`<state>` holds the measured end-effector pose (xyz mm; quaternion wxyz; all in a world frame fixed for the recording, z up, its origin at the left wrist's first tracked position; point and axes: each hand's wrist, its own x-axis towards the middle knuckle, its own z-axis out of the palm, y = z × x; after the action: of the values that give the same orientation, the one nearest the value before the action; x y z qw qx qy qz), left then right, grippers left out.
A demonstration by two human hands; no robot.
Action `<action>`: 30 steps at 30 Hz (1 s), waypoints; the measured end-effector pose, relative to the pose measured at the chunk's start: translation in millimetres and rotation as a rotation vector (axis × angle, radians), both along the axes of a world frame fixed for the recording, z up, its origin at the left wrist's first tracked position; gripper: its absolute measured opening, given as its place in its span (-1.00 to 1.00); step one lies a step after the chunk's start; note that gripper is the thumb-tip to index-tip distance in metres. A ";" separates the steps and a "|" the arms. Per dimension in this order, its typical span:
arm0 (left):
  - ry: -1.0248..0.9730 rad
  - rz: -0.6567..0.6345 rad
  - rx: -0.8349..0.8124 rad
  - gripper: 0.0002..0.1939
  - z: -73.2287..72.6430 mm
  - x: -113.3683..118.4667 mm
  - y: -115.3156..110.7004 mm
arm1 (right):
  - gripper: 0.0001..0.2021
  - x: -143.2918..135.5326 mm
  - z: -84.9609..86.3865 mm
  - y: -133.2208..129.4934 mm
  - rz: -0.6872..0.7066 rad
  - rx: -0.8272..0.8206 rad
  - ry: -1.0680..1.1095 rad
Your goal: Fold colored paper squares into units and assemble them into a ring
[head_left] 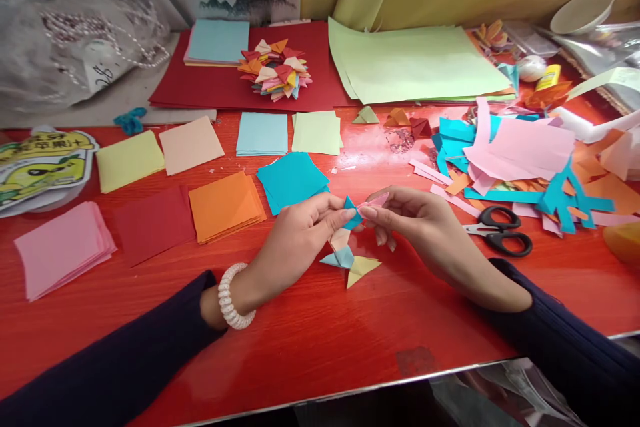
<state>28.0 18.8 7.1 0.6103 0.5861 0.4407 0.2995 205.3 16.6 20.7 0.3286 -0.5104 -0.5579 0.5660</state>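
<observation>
My left hand (pixel 300 230), with a beaded bracelet at the wrist, pinches a small folded blue paper piece (pixel 353 213). Opposite it, my right hand (pixel 420 217) pinches a folded pink paper piece (pixel 376 201), whose end meets the blue one. Whether the two are joined is hidden by my fingertips. Just below lie a folded light blue piece (pixel 340 257), a folded yellow piece (pixel 363 269) and a peach piece (pixel 339 239), touching or nearly so. Beyond my left hand is a stack of blue paper squares (pixel 291 180).
Stacks of orange (pixel 225 207), red (pixel 156 223) and pink squares (pixel 63 250) lie left. Black-handled scissors (pixel 503 230) rest right, beside pink paper scraps (pixel 525 147). A multicoloured folded paper ring (pixel 276 70) sits at the back, near green sheets (pixel 415 63). The table's front edge (pixel 350 392) runs below.
</observation>
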 end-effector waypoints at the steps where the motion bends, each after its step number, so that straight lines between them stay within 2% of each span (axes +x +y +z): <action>1: 0.005 0.001 -0.003 -0.75 0.1 0.0 0.0 | -0.83 -1.0 -1.5 -0.3 -0.006 0.001 0.017; 6: 0.012 0.003 0.005 -0.74 0.7 -0.3 -0.2 | -0.84 -2.8 -5.1 -2.9 -0.032 0.026 0.057; 12: 0.005 0.002 -0.006 -0.73 -0.6 -0.8 -0.3 | -0.86 -1.8 -5.6 -5.3 0.009 0.047 0.028; 21: -0.043 -0.001 0.002 -0.75 3.3 -0.8 -0.1 | -0.79 -3.3 0.8 0.5 -0.007 0.005 0.045; 30: -0.061 0.023 -0.030 -0.76 1.4 0.0 1.9 | -0.76 -4.1 -6.9 0.6 0.027 -0.006 0.084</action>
<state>28.0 20.7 8.5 0.6289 0.5624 0.4330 0.3174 201.2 17.2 13.8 0.3426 -0.4794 -0.5489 0.5929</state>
